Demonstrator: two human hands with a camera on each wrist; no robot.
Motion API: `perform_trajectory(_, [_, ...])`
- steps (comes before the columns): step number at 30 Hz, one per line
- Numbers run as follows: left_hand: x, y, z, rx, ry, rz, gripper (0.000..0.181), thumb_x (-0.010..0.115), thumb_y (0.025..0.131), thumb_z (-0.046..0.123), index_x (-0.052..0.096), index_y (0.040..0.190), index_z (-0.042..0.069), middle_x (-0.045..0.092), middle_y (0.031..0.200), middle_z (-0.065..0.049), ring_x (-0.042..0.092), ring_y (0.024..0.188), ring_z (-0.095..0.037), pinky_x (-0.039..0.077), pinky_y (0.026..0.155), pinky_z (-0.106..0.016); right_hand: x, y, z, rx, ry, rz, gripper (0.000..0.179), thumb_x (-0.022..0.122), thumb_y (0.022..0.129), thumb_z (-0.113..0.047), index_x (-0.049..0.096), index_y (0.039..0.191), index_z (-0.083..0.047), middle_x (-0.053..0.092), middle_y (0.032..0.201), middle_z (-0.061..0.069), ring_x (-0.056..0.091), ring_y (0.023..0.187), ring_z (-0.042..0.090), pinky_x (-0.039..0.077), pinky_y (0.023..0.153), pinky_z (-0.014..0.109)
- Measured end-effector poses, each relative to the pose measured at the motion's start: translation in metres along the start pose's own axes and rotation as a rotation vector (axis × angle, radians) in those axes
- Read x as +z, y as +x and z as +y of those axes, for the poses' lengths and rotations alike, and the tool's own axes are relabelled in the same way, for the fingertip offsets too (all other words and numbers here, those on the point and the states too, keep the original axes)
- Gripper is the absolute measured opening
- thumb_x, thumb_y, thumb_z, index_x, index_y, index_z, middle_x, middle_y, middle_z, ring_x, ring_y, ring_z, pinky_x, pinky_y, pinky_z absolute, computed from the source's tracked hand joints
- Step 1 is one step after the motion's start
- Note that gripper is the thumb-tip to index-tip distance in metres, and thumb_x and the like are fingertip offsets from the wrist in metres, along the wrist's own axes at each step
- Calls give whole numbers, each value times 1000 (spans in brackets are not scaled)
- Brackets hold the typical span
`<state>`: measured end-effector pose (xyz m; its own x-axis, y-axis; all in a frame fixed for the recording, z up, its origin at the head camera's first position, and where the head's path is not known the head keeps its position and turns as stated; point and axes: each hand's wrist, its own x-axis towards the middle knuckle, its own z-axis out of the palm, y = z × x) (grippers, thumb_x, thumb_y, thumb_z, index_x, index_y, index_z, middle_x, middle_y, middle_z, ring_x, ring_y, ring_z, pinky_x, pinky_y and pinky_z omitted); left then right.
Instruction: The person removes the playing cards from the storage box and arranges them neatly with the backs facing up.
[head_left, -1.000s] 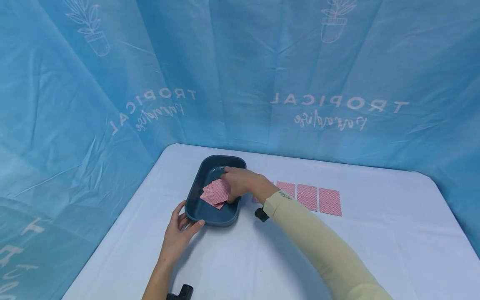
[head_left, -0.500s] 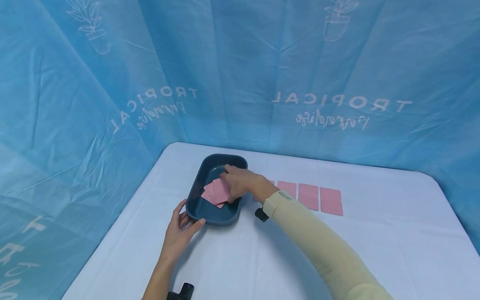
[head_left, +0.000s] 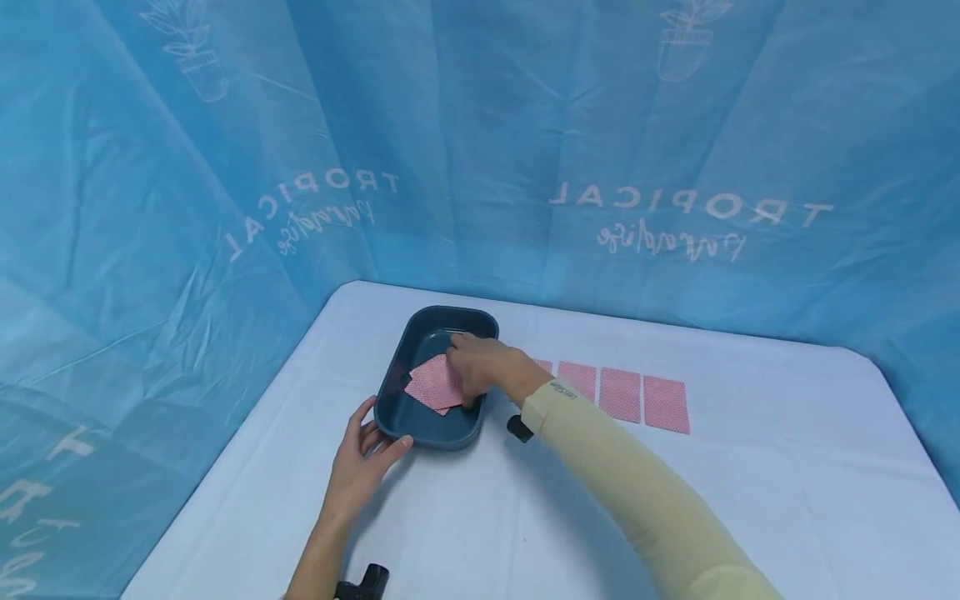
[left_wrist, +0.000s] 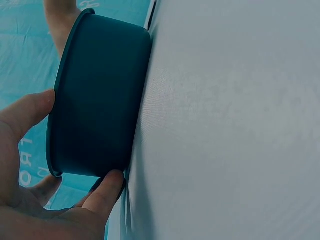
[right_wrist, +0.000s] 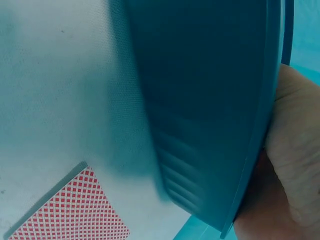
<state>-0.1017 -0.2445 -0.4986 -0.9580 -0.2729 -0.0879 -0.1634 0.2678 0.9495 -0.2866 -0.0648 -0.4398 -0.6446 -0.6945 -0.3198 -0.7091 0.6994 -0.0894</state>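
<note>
A dark blue rectangular tub [head_left: 429,433] stands on the white tabletop, and its outer wall [left_wrist: 102,95] fills much of the left wrist view. My left hand [head_left: 358,463] holds its near left corner, thumb at the rim and fingers against the side. Over the tub's right rim reaches my right hand [head_left: 483,367], gripping red-patterned playing cards [head_left: 433,382] inside. These cards lie overlapped, backs up; the fingertips on them are partly hidden. In the right wrist view the tub wall [right_wrist: 200,90] hides the cards, and only the back of the hand [right_wrist: 295,150] shows beyond the rim.
Right of the tub, several face-down playing cards [head_left: 619,395] lie in a row, the leftmost partly covered by my right arm. Blue printed curtains [head_left: 480,167] hang behind and left of the table [head_left: 750,483]. Black wrist-camera parts [head_left: 367,582] show at my wrists.
The cards in the tub shift slightly under my right hand, and their overlap looks different. My left hand stays at the tub's corner. The whole head view has drifted a little.
</note>
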Motion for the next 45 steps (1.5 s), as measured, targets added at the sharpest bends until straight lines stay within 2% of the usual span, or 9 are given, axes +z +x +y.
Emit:
perform_trajectory(7, [2, 0, 1, 13, -2, -5, 86, 79, 80, 36, 28, 149, 28, 46, 140, -13, 50, 124, -25, 45, 96, -39, -4, -6, 3, -3, 50, 14, 80, 83, 72, -38, 48, 139, -12, 35, 146, 6, 36, 127, 19, 42, 100, 38])
perform_trajectory(17, [1, -1, 1, -1, 18, 5, 84, 78, 82, 33, 28, 149, 29, 47, 139, -14, 50, 124, -26, 46, 96, -41, -19, -16, 15, -61, 67, 79, 80, 84, 69, -42, 49, 135, -13, 44, 123, 2, 42, 111, 17, 48, 93, 35])
perform_trajectory(23, [1, -1, 1, -14, 31, 6, 84, 77, 83, 32, 26, 150, 30, 46, 139, -14, 50, 125, -28, 45, 96, -43, -31, -28, 22, -69, 70, 134, 85, 84, 67, -43, 46, 136, -12, 43, 124, 1, 41, 114, 16, 46, 95, 35])
perform_trajectory(30, [2, -1, 2, -19, 27, -4, 86, 77, 82, 35, 25, 151, 30, 46, 141, -14, 49, 126, -29, 44, 97, -46, -42, -47, 34, -41, 79, 174, 84, 81, 68, -43, 42, 135, -10, 41, 119, -1, 40, 108, 12, 45, 87, 27])
perform_trajectory(36, [2, -1, 4, -25, 28, -7, 86, 76, 83, 34, 24, 151, 29, 46, 140, -14, 49, 125, -30, 44, 97, -47, -42, -55, 43, -43, 148, 186, 87, 80, 67, -43, 42, 137, -9, 41, 120, -1, 40, 108, 12, 46, 86, 27])
perform_trajectory(45, [3, -2, 5, -31, 33, -5, 85, 76, 83, 34, 24, 151, 29, 45, 141, -14, 49, 125, -30, 44, 97, -47, -34, -67, 57, -32, 130, 201, 88, 82, 68, -42, 42, 138, -8, 41, 123, 0, 39, 112, 14, 46, 89, 30])
